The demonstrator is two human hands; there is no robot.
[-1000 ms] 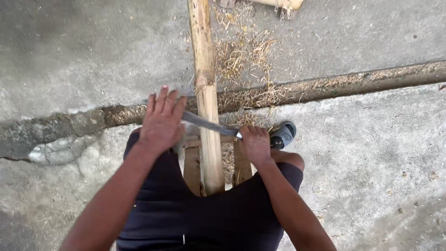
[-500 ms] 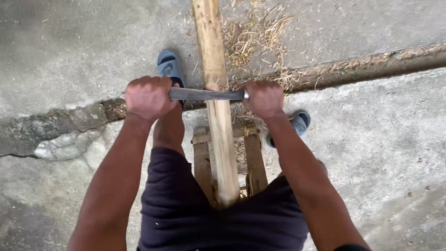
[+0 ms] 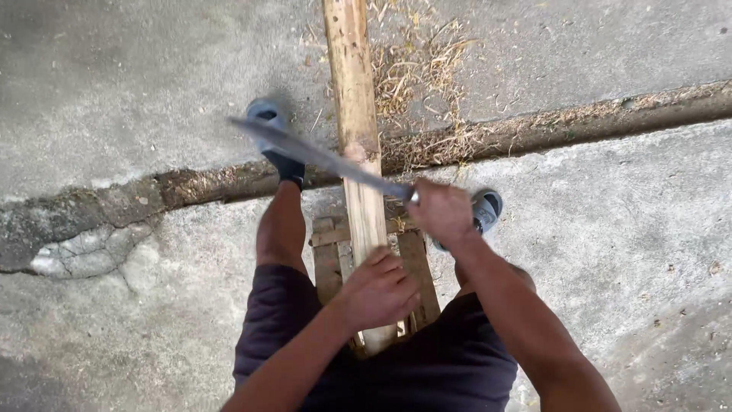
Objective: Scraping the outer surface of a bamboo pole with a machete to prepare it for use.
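Observation:
A long pale wooden pole [image 3: 356,114] runs from between my legs up and out of the top of the view, resting on a low wooden stool [image 3: 329,255]. My left hand [image 3: 379,292] grips the pole's near end over the stool. My right hand [image 3: 440,211] holds the handle of a long metal blade [image 3: 320,156], which slants up and left across the pole, blurred by motion.
Wood shavings [image 3: 415,72] lie scattered on the concrete floor right of the pole. A dirt-filled groove [image 3: 549,126] crosses the floor from left to right. My feet in blue-grey sandals [image 3: 268,116] sit on either side of the pole.
My left hand has let go of the blade's far end and come back to grip the pole. The blade is now held by my right hand alone, swung out to the left.

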